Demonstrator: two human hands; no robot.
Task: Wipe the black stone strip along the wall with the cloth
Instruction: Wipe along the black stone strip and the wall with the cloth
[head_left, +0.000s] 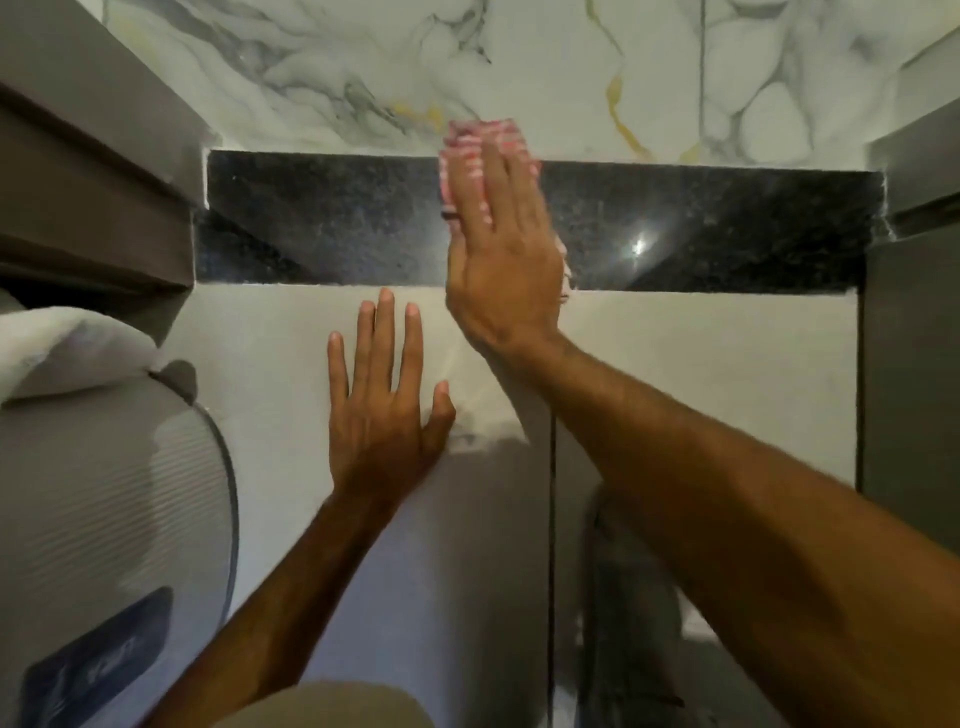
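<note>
Right forearm crosses lower right of frame; right hand (501, 260) flat, fingers (480, 179) extended, pressing one pink-and-white cloth (485, 136) onto the one black stone strip (322, 228) at upper centre, below marble wall (311, 67). Left hand (382, 405), fingers spread, empty, braces on pale panel (701, 374) mid-frame. Risk: cloth only pinned under palm, could slip or bunch mid-stroke. Two hands, one fan (114, 509) lower left.

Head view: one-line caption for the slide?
Right hand presses a pink-and-white cloth flat on the black stone strip while the left hand braces on the pale panel below.
</note>
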